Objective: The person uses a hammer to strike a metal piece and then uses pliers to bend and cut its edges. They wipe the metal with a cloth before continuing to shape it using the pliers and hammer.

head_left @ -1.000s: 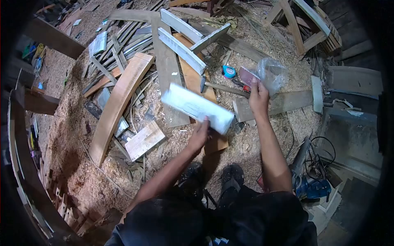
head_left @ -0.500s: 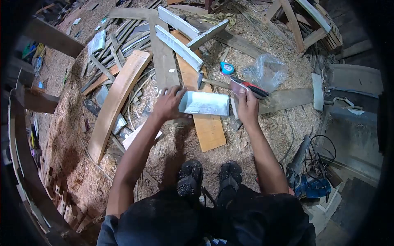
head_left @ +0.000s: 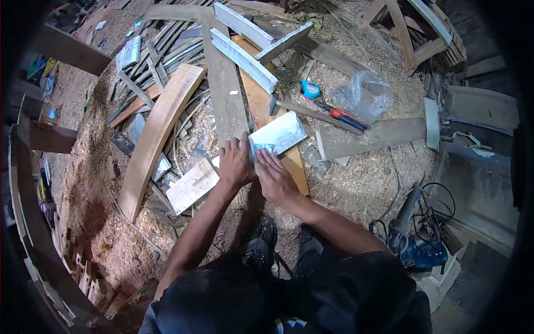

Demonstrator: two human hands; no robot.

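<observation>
A short, pale-painted piece of wood (head_left: 286,132) lies tilted above an orange-brown board (head_left: 296,170). My left hand (head_left: 235,164) grips its near left end, fingers over the top face. My right hand (head_left: 275,179) presses flat on the same end, close beside the left. Blue lettering shows at the right fingertips, on what looks like a folded sheet of sandpaper (head_left: 266,148), mostly hidden under the fingers. Just beyond the wood lies a hammer (head_left: 320,116), with red-and-black pliers (head_left: 346,118) across its handle end.
A teal tape measure (head_left: 310,89) and a clear plastic bag (head_left: 364,99) lie beyond the hammer. A curved plank (head_left: 161,142) and a pale offcut (head_left: 192,186) are at left. A blue corded power tool (head_left: 425,253) sits at right. Wood shavings cover the floor.
My right hand has swung left with the folded sheet, from beside the hammer onto the painted wood. The wood has tilted, its right end now farther away.
</observation>
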